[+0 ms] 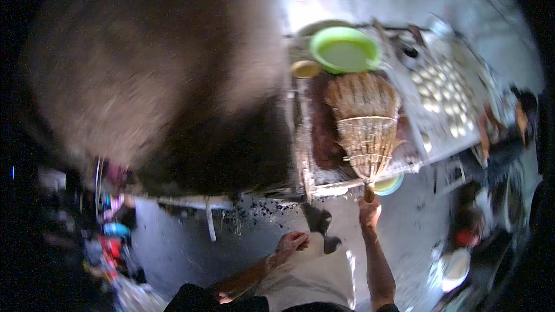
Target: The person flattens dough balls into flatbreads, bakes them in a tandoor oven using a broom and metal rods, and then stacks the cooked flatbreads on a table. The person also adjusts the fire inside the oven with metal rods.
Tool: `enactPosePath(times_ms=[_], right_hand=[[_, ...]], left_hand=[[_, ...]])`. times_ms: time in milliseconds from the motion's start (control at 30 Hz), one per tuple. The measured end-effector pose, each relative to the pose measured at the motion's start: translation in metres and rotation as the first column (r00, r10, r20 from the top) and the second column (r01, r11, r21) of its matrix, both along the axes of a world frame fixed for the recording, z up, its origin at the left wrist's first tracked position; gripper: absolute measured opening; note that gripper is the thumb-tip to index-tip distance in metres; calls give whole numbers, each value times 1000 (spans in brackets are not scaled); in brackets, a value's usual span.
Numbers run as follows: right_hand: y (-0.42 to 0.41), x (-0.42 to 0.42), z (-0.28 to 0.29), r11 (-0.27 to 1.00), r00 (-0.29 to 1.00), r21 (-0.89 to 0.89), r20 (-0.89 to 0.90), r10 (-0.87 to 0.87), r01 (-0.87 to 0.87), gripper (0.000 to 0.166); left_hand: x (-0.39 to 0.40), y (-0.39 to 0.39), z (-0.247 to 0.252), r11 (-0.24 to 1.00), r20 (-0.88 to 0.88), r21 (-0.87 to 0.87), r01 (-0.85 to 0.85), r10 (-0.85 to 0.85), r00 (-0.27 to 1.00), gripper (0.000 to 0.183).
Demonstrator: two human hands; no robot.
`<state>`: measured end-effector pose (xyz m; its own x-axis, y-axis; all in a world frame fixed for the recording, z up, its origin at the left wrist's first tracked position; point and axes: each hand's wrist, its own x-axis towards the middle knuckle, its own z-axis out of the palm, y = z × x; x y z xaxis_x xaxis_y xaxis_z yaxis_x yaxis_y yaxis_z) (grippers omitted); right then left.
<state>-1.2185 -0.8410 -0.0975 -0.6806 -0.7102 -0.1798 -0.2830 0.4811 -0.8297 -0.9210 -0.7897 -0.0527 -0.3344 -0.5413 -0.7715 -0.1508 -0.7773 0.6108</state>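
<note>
My right hand (370, 214) grips the short handle of a straw hand broom (366, 121), whose bristles fan out over a reddish-brown recessed worktop. In front of my body my left hand (295, 242) has its fingers curled near a pale apron (312, 273); whether it holds anything cannot be told. Beyond the broom's bristles stands a green basin (345, 50) with pale contents, and a small yellowish bowl (306, 69) is beside it. Many pale dough balls (440, 89) lie in rows on the surface to the right.
A large domed, brown, earthen-looking structure (151, 73) fills the left, with a dark area at its lower side. Part of another basin (389, 185) shows below the worktop edge. At the far right another person's arms (486, 132) are by the dough surface. The picture is blurred.
</note>
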Motion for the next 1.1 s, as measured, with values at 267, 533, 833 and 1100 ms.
enactPosePath(times_ms=[267, 533, 833, 1100], right_hand=[[71, 19, -41, 965, 591, -19, 794, -144, 260, 19], [242, 147, -102, 920, 583, 350, 790, -190, -175, 25], [206, 459, 8, 915, 318, -51, 929, 191, -400, 34], [79, 664, 221, 402, 120, -483, 513, 850, -778, 47]], left_hand=[[72, 107, 41, 874, 244, -146, -464, 486, 839, 24], [224, 238, 4, 673, 46, -211, -709, 732, 680, 18], [593, 248, 89, 353, -247, -504, -788, 816, 523, 34], [690, 55, 278, 287, -496, -601, -746, 598, 630, 58]])
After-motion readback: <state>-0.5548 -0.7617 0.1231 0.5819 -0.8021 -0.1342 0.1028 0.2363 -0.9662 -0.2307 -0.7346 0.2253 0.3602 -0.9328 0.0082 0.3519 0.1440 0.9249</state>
